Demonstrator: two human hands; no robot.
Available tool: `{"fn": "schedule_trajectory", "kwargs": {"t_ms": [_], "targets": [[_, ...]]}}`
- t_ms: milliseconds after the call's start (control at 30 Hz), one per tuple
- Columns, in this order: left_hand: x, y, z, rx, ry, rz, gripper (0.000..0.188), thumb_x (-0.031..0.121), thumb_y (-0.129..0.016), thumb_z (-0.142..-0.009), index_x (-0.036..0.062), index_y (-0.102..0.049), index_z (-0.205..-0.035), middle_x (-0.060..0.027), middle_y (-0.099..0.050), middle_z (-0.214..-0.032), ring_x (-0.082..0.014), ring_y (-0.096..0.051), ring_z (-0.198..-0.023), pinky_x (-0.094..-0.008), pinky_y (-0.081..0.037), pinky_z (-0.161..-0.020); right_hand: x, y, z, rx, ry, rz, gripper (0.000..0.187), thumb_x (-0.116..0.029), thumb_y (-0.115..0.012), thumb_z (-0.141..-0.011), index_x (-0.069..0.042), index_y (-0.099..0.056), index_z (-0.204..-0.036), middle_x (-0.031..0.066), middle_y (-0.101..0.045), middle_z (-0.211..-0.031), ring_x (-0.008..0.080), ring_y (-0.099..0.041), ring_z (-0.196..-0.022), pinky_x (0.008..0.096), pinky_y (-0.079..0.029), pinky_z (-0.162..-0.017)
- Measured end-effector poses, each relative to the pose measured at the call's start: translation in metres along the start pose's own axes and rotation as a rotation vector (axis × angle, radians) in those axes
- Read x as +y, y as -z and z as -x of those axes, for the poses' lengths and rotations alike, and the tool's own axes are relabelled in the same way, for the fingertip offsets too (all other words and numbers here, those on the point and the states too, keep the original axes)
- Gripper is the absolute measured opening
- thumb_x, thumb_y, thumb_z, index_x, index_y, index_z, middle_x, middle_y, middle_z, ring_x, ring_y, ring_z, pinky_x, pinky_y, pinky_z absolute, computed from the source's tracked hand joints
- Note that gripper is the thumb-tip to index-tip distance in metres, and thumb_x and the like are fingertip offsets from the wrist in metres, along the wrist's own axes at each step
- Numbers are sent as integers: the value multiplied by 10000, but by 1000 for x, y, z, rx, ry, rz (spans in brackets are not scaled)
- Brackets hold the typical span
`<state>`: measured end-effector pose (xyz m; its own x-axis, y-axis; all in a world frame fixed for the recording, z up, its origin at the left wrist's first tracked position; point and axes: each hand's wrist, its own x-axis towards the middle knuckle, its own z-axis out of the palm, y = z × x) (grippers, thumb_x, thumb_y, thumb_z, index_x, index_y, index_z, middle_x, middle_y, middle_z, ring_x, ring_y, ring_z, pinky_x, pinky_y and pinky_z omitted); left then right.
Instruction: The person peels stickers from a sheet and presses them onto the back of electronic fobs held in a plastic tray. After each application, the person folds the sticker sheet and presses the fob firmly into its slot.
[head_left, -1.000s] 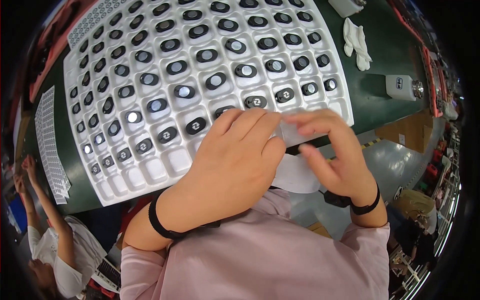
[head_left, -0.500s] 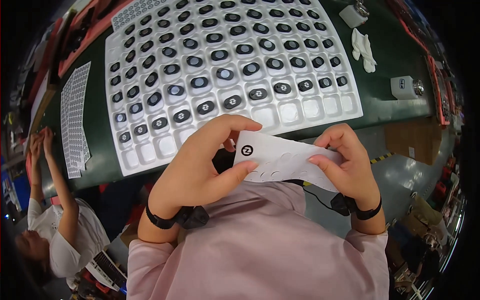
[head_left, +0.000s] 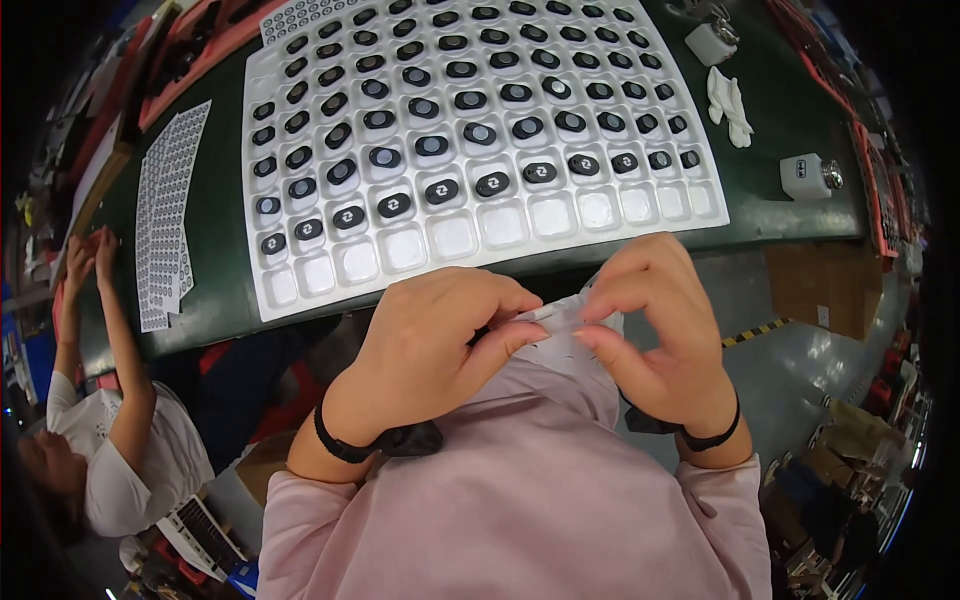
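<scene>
Just beyond my chest a white sticker sheet (head_left: 562, 346) is bent and partly hidden by my fingers. My left hand (head_left: 425, 345) pinches its near-left end between thumb and forefinger. My right hand (head_left: 665, 345) is curled at the other end, with thumb and forefinger close together at the sheet; whether a single sticker is between the tips is too small to see. Beyond both hands lies a white moulded tray (head_left: 405, 247), its pockets mostly holding small black oval pieces (head_left: 440, 192). Pieces in the nearer filled row bear a white mark; those farther back show plain grey round centres.
Printed sticker sheets (head_left: 170, 225) lie on the green table (head_left: 222, 270) at the left. To the right are a crumpled white glove (head_left: 728, 108) and two white bottles (head_left: 806, 177) with metal tops. A cardboard box (head_left: 822, 290) stands beyond the table's near-right edge. A co-worker (head_left: 125, 450) works at far left.
The sheet has gone from spread flat to folded down between my hands. My right hand has moved left, closer to my left hand. The view has shifted slightly.
</scene>
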<state>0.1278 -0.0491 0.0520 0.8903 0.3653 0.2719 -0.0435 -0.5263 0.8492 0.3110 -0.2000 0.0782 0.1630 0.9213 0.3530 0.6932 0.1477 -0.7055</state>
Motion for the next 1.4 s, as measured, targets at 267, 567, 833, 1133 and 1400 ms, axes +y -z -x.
{"fn": "schedule_trajectory", "kwargs": {"t_ms": [267, 567, 833, 1133, 1400], "targets": [[3, 2, 11, 59, -151, -126, 296, 198, -880, -775, 44, -628, -796, -53, -623, -682, -214, -574, -559, -305, -418, -496, -8, -19, 0, 35, 48, -78, 209, 16, -790, -752, -56, -662, -900, 76, -660, -892, 226, -593, -804, 335, -435, -757], [0, -2, 16, 135, -242, -154, 358, 290, -876, -755, 60, -603, -778, -37, -613, -676, -213, -560, -536, -308, -407, -478, -13, -27, 4, 81, -20, -231, 208, 16, -800, -747, -61, -673, -893, 71, -673, -880, 244, -607, -791, 354, -454, -731], [2, -2, 15, 149, -303, -296, 382, 351, -859, -753, 67, -606, -778, -38, -598, -664, -219, -564, -534, -311, -402, -470, -9, -28, 5, 82, 47, -191, 214, 19, -791, -766, -59, -656, -913, 74, -667, -878, 229, -602, -786, 344, -447, -730], [-1, -4, 16, 146, -291, -302, 399, 374, -855, -750, 69, -598, -759, -39, -582, -639, -219, -557, -518, -305, -400, -458, -11, -33, 9, 107, -14, -208, 218, 13, -803, -751, -76, -670, -899, 55, -665, -875, 254, -599, -791, 365, -451, -730], [-1, -3, 16, 139, -275, -274, 431, 398, -856, -742, 68, -580, -744, -43, -572, -627, -220, -544, -505, -302, -392, -455, -6, -31, 9, 71, 68, -202, 212, 31, -779, -775, -18, -700, -965, 133, -717, -966, 256, -659, -844, 354, -503, -743]]}}
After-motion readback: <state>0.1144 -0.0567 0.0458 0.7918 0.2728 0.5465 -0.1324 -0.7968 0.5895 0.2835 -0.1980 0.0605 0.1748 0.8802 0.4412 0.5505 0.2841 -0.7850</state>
